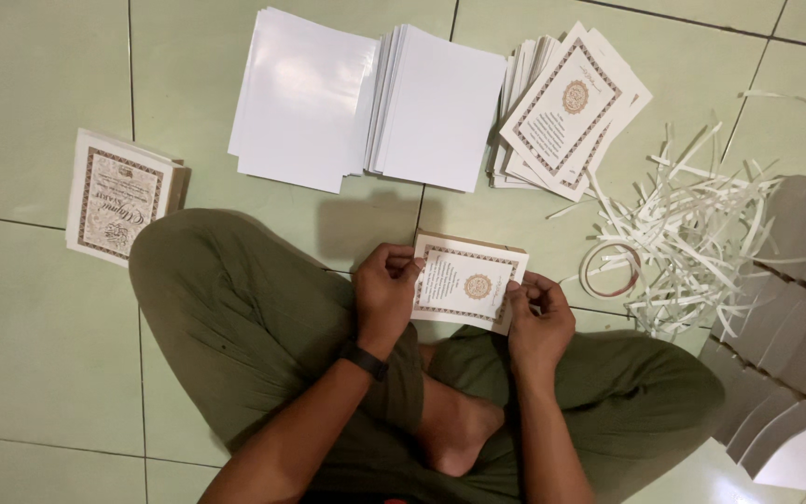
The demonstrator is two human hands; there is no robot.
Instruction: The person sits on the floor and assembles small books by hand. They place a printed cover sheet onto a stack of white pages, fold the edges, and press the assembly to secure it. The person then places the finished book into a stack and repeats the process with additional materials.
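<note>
I sit cross-legged on a pale green tiled floor. My left hand (385, 291) grips the left edge of a small white booklet (465, 280) with an ornate brown border and a round gold emblem. My right hand (539, 314) pinches its right edge with thumb and fingers. The booklet is held flat just above my knees, its thick brown side showing at the top. A black band is on my left wrist.
Two stacks of blank white sheets (366, 98) lie ahead. A fanned pile of printed covers (566, 112) sits to their right, a stack of finished booklets (121, 194) at left. White paper strips (692, 243) and a tape roll (610, 269) lie right, beside overlapping grey-white cards (790, 355).
</note>
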